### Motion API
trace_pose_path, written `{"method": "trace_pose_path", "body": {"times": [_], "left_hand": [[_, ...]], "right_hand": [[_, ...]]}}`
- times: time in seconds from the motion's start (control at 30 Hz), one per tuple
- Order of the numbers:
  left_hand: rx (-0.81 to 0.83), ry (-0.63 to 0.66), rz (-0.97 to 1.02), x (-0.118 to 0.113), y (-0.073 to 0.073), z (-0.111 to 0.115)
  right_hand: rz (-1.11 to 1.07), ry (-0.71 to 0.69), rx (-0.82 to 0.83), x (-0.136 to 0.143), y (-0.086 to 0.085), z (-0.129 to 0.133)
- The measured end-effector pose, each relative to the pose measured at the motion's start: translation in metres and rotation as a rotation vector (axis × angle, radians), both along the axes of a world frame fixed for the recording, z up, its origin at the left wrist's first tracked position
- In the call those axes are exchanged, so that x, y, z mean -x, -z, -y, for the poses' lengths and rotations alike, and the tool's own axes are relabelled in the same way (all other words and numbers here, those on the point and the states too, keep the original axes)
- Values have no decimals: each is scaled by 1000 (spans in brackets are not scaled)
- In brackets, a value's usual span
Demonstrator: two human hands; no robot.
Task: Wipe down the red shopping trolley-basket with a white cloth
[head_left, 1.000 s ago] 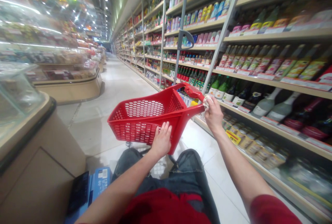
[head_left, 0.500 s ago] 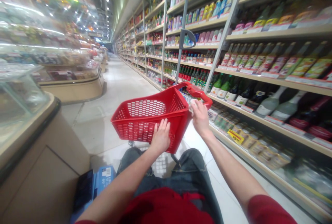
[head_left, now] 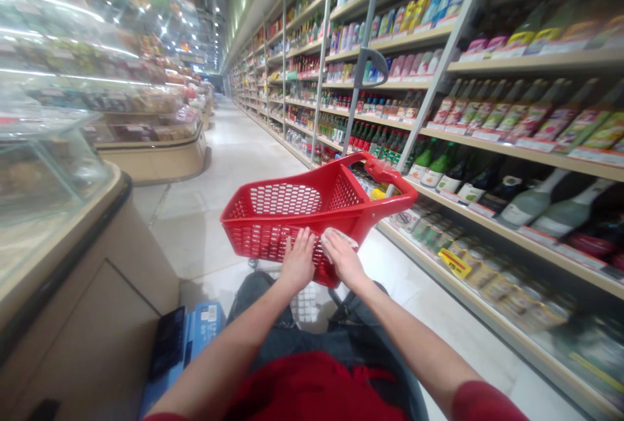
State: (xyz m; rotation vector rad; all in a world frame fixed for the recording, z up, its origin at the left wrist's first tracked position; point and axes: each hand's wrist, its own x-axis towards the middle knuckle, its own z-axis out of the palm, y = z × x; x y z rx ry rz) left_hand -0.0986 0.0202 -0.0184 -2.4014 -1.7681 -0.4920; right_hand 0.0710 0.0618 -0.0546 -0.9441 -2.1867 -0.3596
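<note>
A red plastic shopping cart [head_left: 363,221] with perforated basket walls stands before my knees, its handle [head_left: 390,177] toward the shelves on the right. My left hand [head_left: 298,260] lies flat against the near side of the basket, fingers stretched and holding nothing. Right beside it, my right hand [head_left: 342,258] presses a white wipe [head_left: 350,240] against the same wall. Most of the wipe is hidden under the fingers. The basket's lower near part is partly covered by both hands.
Long shelves [head_left: 526,138] of bottles and cans line the right side, with a grey metal pole [head_left: 363,57] before them. A glass-topped counter [head_left: 117,265] stands close on the left. A blue box [head_left: 202,330] with a dark object on it sits by its base. The tiled aisle [head_left: 229,128] runs ahead.
My right hand has moved with the white wipe from beside the handle, down and left, to the basket's near wall. My left hand stays on that wall. The view has shifted slightly.
</note>
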Motion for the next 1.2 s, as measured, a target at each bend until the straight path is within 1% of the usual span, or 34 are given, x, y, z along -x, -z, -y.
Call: {"method": "trace_pose_path", "body": {"times": [0.1, 0.17, 0.2, 0.23, 0.27, 0.37, 0.4, 0.43, 0.47, 0.5, 0.53, 0.63, 0.67, 0.7, 0.73, 0.77, 0.83, 0.93, 0.97, 1.0, 1.07, 1.2], "left_hand": [[1, -4, 16, 3, 3, -1], [-1, -10, 19, 4, 5, -1], [-1, -14, 19, 6, 7, -1], [-2, -19, 19, 8, 8, 0], [-2, -24, 20, 10, 10, 0], [1, -41, 22, 17, 15, 1], [7, -48, 23, 20, 17, 1], [12, -55, 23, 23, 18, 1], [14, -61, 23, 26, 19, 1], [13, -68, 24, 30, 19, 1], [9, -76, 25, 33, 19, 0], [-19, -101, 33, 41, 16, -1], [-24, -110, 36, 44, 14, -1], [-26, -120, 40, 46, 12, -1], [-25, -130, 43, 48, 11, 0], [-21, -139, 46, 50, 10, 0], [-14, -153, 45, 55, 10, 2], [-9, -170, 36, 64, 15, 4], [-7, -175, 33, 68, 17, 4], [-5, -181, 32, 73, 20, 4], [1, -199, 34, 82, 24, 4], [9, -281, 47, 102, 30, 6]], "right_hand": [[-104, 23, -93, -1, -30, -4], [-147, 51, -133, 1, -44, -9], [-144, 53, -132, 3, -44, -11], [-127, 45, -120, 6, -41, -13], [-99, 29, -100, 8, -33, -13], [0, -28, -29, 18, -1, -8], [25, -45, -11, 22, 6, -6], [41, -63, -3, 25, 11, -4], [47, -77, -1, 29, 10, -2], [40, -85, -6, 33, 6, -1], [22, -85, -17, 37, -2, -1], [-55, -56, -46, 50, -34, -8], [-65, -49, -47, 54, -42, -11], [-63, -50, -43, 59, -45, -15], [-48, -57, -33, 63, -45, -17], [-25, -69, -18, 68, -40, -19], [32, -98, 24, 75, -22, -19], [115, -146, 63, 85, 7, -13], [135, -165, 61, 88, 13, -11], [148, -186, 52, 92, 14, -9], [141, -218, 18, 102, 7, -7], [68, -241, -36, 130, -25, -12]]}}
